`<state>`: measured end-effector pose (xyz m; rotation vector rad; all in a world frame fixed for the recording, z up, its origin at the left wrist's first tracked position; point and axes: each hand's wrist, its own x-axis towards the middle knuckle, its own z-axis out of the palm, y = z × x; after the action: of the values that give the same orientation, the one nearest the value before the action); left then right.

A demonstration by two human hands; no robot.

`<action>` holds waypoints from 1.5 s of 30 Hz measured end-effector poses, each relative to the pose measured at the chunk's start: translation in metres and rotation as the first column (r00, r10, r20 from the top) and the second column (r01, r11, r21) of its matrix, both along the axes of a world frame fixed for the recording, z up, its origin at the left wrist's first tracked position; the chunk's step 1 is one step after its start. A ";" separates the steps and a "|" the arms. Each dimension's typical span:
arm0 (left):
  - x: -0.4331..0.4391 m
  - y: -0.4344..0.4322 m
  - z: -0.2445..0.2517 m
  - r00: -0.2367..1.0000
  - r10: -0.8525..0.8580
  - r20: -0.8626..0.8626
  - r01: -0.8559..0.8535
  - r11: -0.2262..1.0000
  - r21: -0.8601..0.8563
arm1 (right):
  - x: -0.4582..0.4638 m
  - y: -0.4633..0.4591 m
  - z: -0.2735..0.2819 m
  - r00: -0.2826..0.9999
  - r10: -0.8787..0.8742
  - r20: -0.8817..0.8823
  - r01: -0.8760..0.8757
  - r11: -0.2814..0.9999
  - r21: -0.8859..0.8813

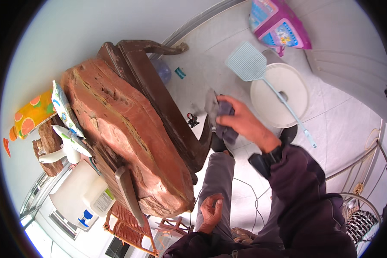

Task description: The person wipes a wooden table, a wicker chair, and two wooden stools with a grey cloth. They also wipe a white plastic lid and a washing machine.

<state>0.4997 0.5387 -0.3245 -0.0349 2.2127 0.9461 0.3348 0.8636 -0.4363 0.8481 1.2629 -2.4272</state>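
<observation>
My right hand (243,121) grips a crumpled grey cloth (224,121), its fingers pressed into the folds. It is held out between the dark wooden stand (161,100) and a white lidded bucket (261,106). On the stand sits a large reddish-brown stone (132,135) with a rough, streaked face. Across the bucket's lid lies a light-blue fly swatter (246,61). My left hand (212,209) rests over my thigh, loosely curled with the thumb apart, and nothing shows in it. The stone's near end is beside it.
Beyond the stone are an orange-patterned bottle (35,114), soft packs (64,108) and a white pump bottle (98,198). A purple detergent bag (283,25) stands past the bucket. Dark cables (256,196) cross the floor by my legs; a rattan chair (129,222) is at lower left.
</observation>
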 end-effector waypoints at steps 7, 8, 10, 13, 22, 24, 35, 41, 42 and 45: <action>0.032 0.028 0.000 0.995 0.097 0.001 -0.097 0.995 -0.007 | 0.132 0.005 0.093 0.976 -0.162 0.148 0.199 0.937 -0.288; 0.031 0.036 0.002 0.953 0.215 0.214 -0.226 0.974 0.029 | 0.142 0.003 0.106 0.966 -0.194 0.172 0.246 0.897 -0.367; 0.034 0.060 0.013 0.826 0.391 0.406 -0.476 0.870 0.132 | 0.161 -0.006 0.133 0.951 -0.238 0.199 0.303 0.845 -0.441; 0.021 0.101 0.030 0.681 0.286 0.674 -0.650 0.661 0.375 | 0.178 -0.021 0.175 0.953 -0.192 0.234 0.286 0.827 -0.484; 0.004 0.105 0.133 0.372 -0.006 0.928 -0.805 0.497 0.325 | 0.215 -0.069 0.264 0.955 0.295 0.009 -0.194 0.604 0.773; -0.007 0.085 0.147 0.328 -0.069 0.942 -0.793 0.522 0.315 | 0.215 -0.083 0.288 0.928 0.369 0.044 -0.214 0.434 0.875; -0.006 -0.060 0.232 0.454 0.208 0.866 -0.862 0.349 0.368 | 0.173 -0.154 0.378 0.660 0.751 -0.038 -0.550 0.517 0.656; 0.042 -0.140 0.250 0.335 0.320 0.886 -0.941 0.080 0.328 | 0.192 -0.183 0.381 0.603 0.795 0.073 -0.596 0.387 0.704; 0.048 -0.152 0.250 0.339 0.314 0.887 -0.938 0.045 0.343 | 0.195 -0.189 0.381 0.592 0.799 0.107 -0.612 0.359 0.705; 0.054 -0.186 0.242 0.318 0.397 0.861 -0.939 0.006 0.344 | 0.198 -0.213 0.376 0.546 0.821 0.169 -0.642 0.280 0.714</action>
<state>0.5540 0.3526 -0.0825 -1.0048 0.7302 2.2239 0.5329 0.6510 -0.0602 -0.0385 2.1363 -1.2208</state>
